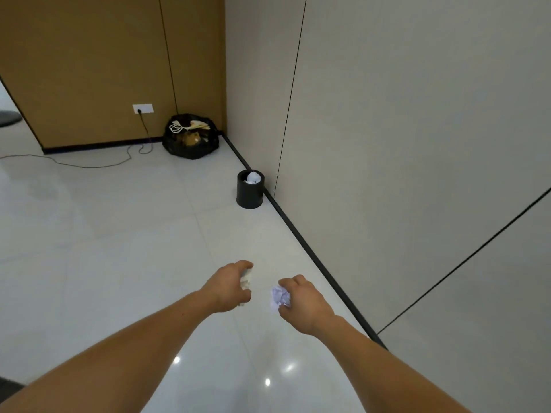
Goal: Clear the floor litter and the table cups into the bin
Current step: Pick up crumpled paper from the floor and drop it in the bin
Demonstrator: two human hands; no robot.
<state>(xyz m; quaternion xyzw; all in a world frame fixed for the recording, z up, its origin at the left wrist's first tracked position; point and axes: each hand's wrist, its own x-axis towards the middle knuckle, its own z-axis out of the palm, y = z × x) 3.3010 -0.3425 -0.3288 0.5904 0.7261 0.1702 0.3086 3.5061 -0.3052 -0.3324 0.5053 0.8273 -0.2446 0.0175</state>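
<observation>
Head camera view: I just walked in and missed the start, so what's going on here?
A person is picking up litter. Their left hand grips a whitish wad and their right hand grips a crumpled paper ball, both held out above the tiled floor. The black bin stands further ahead beside the wall, with some white paper inside. A full black rubbish bag sits in the far corner. Neither piece is in the bin yet.

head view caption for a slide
Left hand holds a paper wad, right hand a paper ball, black bin ahead by the wall.
</observation>
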